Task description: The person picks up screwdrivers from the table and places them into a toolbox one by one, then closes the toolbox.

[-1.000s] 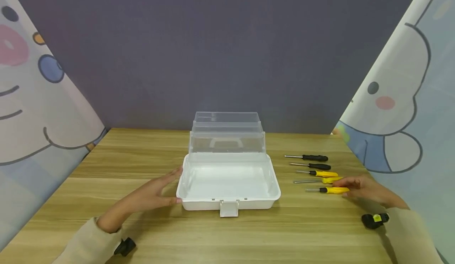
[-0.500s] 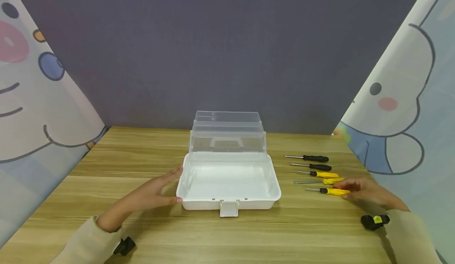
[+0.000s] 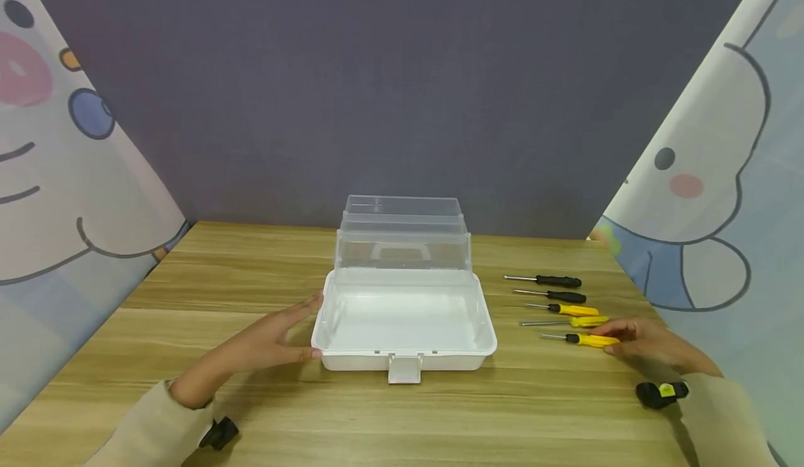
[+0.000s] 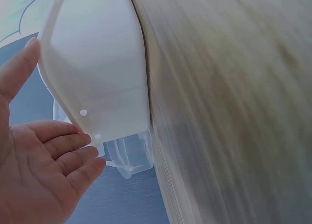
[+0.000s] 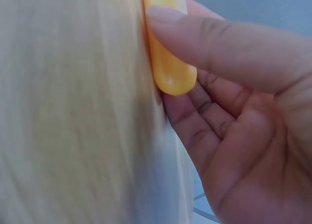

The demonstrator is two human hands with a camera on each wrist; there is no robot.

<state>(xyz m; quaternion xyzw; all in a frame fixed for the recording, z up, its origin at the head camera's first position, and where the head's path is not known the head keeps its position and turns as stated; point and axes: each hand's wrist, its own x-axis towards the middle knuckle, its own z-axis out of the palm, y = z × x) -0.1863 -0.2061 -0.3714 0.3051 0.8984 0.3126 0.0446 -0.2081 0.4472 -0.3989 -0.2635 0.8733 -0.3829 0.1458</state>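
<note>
A white plastic box (image 3: 402, 320) with its clear tiered lid (image 3: 405, 226) raised stands mid-table in the head view. My left hand (image 3: 266, 345) lies along the box's left side, thumb at the front corner, fingers stretched toward the back. In the left wrist view those fingers (image 4: 73, 158) are extended at the white side wall (image 4: 97, 72). On the right, my right hand (image 3: 653, 345) pinches the handle of the nearest yellow screwdriver (image 3: 590, 340). Its thumb lies over the rounded yellow handle end (image 5: 175, 75) in the right wrist view, fingers on the other side, close over the wood.
Behind the pinched one, two more yellow screwdrivers (image 3: 574, 310) and two black ones (image 3: 559, 281) lie in a row, shafts pointing left. A white latch (image 3: 405, 369) hangs at the box front. A grey panel (image 3: 402, 90) closes off the table's back; printed cloths flank it.
The nearest yellow screwdriver has turned slightly, its handle end shifting toward the front edge under my right hand. The left hand and the box stay in place.
</note>
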